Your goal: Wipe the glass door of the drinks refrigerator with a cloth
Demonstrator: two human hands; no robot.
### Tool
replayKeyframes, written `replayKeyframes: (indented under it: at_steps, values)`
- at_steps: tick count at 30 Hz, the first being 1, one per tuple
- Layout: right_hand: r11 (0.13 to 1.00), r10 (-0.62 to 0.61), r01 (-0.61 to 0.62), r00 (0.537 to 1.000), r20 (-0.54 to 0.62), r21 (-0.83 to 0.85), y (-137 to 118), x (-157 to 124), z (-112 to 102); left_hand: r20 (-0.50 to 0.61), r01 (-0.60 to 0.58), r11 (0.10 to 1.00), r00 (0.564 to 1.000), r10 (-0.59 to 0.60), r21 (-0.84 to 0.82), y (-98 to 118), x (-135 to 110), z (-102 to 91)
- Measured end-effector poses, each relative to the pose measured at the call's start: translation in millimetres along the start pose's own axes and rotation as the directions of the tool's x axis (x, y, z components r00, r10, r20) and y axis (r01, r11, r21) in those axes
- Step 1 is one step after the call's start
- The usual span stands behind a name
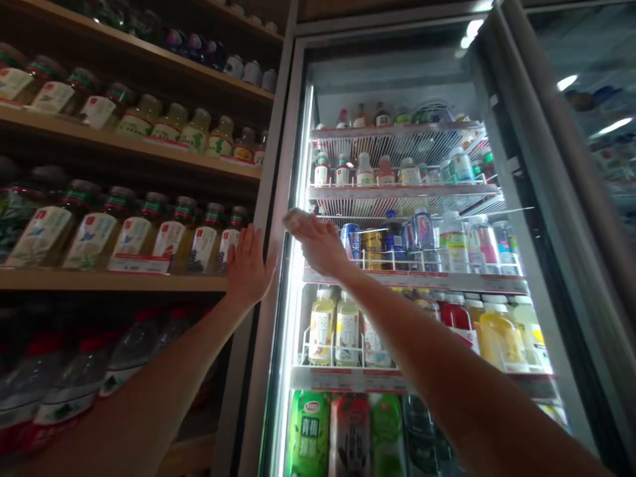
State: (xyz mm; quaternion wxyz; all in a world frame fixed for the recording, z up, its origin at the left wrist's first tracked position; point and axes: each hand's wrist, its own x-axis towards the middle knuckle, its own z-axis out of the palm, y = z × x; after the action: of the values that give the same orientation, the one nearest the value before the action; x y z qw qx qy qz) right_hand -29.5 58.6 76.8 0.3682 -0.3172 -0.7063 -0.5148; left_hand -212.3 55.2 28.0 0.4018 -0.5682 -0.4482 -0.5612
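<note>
My left hand (pixel 250 266) is raised against the upright metal frame (pixel 271 305) between the shelves and the lit fridge. Its fingers are stretched upward and the thumb stands apart; nothing shows in it. My right hand (pixel 320 244) reaches across to the left edge of the fridge opening, in front of the bright light strip (pixel 298 278). Its fingers are stretched out flat, pointing left toward the frame. A pale blur covers the fingertips, and I cannot make out whether it is a thing or glare. Whether either palm touches the frame is unclear.
Wooden shelves (pixel 199 281) with rows of bottled drinks (pixel 136 232) run along the left. Wire racks (pixel 407 193) in the fridge carry bottles and cans, with green and red cartons (pixel 311 430) at the bottom. A metal-edged glass door (pixel 556 172) stands on the right.
</note>
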Motion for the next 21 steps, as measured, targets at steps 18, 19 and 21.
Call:
replayKeyframes:
  at_steps: [18, 19, 21]
  values:
    - [0.991, -0.085, 0.089, 0.995, 0.045, -0.102, 64.7, -120.6, -20.2, -0.018, -0.154, 0.983, 0.988, 0.153, -0.101, 65.6, -10.1, 23.5]
    - [0.989, -0.101, 0.107, 0.993, 0.06, -0.101, 69.1, -129.4, -22.2, -0.019, -0.174, 0.978, 0.985, 0.173, -0.113, 73.5, -13.0, 29.0]
    - [0.993, 0.014, -0.011, 0.999, 0.029, -0.118, 93.9, -137.3, -32.8, -0.023, -0.212, 0.969, 0.977, 0.211, -0.128, 86.6, -18.5, 38.0]
